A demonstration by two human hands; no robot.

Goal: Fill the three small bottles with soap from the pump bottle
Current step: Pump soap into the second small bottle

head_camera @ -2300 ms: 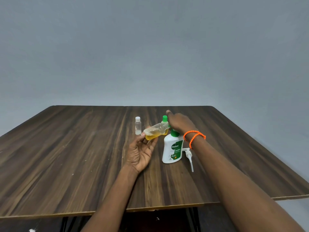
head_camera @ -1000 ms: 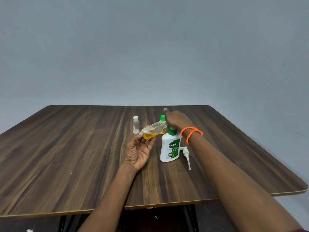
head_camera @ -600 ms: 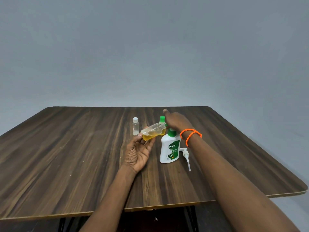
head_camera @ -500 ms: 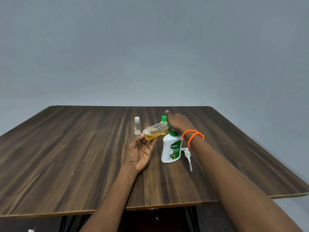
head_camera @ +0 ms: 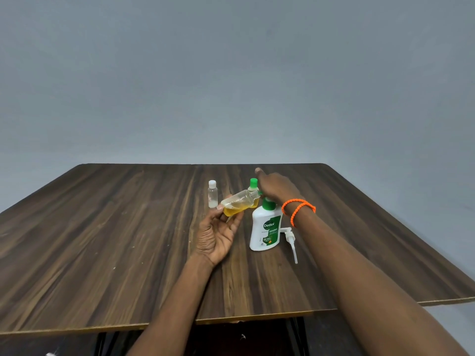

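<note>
We're mid-fill—our left hand (head_camera: 218, 233) cradles the tilted small bottle (head_camera: 237, 204) in its fingertips, part full of amber soap, at the Dettol pump bottle (head_camera: 266, 228) on the table (head_camera: 115, 240), our right hand (head_camera: 276, 187) fingers-down over the pump—next, probably steady presses, mouth kept aligned.

A plain, matte blue-grey wall (head_camera: 231, 73) is seen filling the upper half of the view, evenly and softly lit. Below it, a dark brown wood-grain laminate bench (head_camera: 102, 240) with rounded far corners and a pale edge band is seen. Dark legs are glimpsed beneath its near edge.
</note>
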